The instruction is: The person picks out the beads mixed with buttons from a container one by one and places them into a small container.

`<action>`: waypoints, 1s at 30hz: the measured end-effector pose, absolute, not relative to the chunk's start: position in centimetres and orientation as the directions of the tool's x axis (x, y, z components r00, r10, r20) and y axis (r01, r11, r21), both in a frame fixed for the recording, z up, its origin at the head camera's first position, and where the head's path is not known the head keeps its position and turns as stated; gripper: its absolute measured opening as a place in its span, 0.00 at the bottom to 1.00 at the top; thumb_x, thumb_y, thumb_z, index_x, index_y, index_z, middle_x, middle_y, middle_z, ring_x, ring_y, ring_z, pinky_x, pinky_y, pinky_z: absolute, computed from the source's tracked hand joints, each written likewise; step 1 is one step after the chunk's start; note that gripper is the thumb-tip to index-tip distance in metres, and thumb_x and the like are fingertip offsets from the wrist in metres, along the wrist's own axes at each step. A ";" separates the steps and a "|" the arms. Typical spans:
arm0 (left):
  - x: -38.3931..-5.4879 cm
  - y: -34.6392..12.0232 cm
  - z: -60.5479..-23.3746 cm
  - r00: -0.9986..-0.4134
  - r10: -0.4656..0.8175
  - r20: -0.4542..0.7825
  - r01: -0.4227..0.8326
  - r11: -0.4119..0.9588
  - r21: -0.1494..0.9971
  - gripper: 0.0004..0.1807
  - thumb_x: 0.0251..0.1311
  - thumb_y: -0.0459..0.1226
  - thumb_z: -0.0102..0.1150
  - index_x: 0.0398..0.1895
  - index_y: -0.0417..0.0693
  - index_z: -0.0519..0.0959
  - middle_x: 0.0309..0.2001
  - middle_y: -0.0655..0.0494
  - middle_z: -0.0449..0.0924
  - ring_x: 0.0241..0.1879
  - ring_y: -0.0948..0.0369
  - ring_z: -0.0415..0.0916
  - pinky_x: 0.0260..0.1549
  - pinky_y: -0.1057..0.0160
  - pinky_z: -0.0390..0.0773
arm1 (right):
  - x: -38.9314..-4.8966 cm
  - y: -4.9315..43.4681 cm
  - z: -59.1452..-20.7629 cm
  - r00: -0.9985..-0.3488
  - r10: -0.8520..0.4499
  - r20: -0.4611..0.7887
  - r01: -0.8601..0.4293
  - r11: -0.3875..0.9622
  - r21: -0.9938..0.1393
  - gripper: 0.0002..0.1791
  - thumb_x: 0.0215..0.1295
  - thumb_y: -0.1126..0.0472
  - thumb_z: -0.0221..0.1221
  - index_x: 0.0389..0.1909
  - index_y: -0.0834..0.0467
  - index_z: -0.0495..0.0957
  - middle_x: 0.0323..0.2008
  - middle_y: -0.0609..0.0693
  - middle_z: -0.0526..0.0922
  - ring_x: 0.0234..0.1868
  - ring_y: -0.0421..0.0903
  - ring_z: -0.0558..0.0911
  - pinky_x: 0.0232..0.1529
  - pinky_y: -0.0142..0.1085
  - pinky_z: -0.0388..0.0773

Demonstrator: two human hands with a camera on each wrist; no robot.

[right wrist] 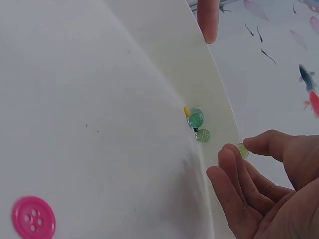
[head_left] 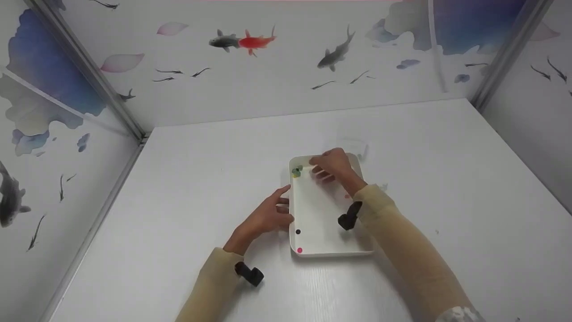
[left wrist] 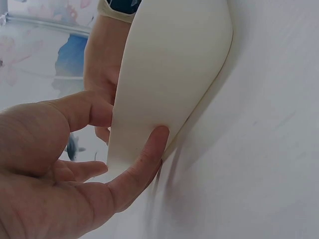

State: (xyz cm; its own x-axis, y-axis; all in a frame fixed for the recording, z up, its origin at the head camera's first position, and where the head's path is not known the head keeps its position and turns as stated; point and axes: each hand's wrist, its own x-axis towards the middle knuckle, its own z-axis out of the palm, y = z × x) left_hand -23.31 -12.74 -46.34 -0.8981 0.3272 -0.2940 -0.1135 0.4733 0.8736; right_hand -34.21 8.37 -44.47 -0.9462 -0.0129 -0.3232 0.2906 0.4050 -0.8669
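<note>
Two bare hands are at a shallow white tray (head_left: 319, 214), which lies on the white table (head_left: 170, 214) with its long sides running from near to far. The right hand (head_left: 333, 165) is over the tray's far end, pinching a clear marble (right wrist: 242, 151) with a yellow-green swirl between thumb and fingertips; its other fingers are loosely bent. The left hand (head_left: 266, 217) is at the tray's left side, its fingers spread and fairly straight, tips touching the outer wall and rim (it grasps nothing, as far as the views show).

In the far left corner of the tray sit green glass marbles (right wrist: 196, 119), close beside a small yellow piece (right wrist: 187, 111). Along the left wall, toward the near end, lies a small black disc (head_left: 298, 231), and in the near left corner a pink disc (head_left: 300, 250). Another small pink piece (head_left: 346, 196) lies farther right, near the right forearm. Beyond the tray's far right corner is something transparent (head_left: 363, 150) (too faint to identify). Painted fish (head_left: 257, 42) decorate the far wall.
</note>
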 end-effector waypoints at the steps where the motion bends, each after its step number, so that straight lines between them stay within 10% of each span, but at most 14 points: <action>1: -23.3 -12.8 -46.4 -0.899 0.329 -0.290 -0.110 0.471 0.875 0.49 0.57 0.31 0.63 0.80 0.56 0.51 0.70 0.41 0.69 0.67 0.47 0.73 0.65 0.46 0.74 | -34.2 8.4 -44.4 -0.947 -0.015 -0.320 0.286 0.408 -0.867 0.21 0.64 0.51 0.62 0.50 0.63 0.81 0.41 0.58 0.90 0.31 0.44 0.88 0.31 0.36 0.86; 30: -23.4 -12.7 -46.6 -0.900 0.309 -0.306 -0.128 0.485 0.865 0.49 0.56 0.32 0.64 0.80 0.58 0.51 0.70 0.43 0.69 0.67 0.48 0.74 0.64 0.46 0.75 | -34.3 13.1 -40.4 -0.969 -0.047 -0.242 0.203 0.403 -0.892 0.24 0.70 0.51 0.59 0.58 0.64 0.77 0.52 0.64 0.85 0.48 0.55 0.88 0.40 0.40 0.88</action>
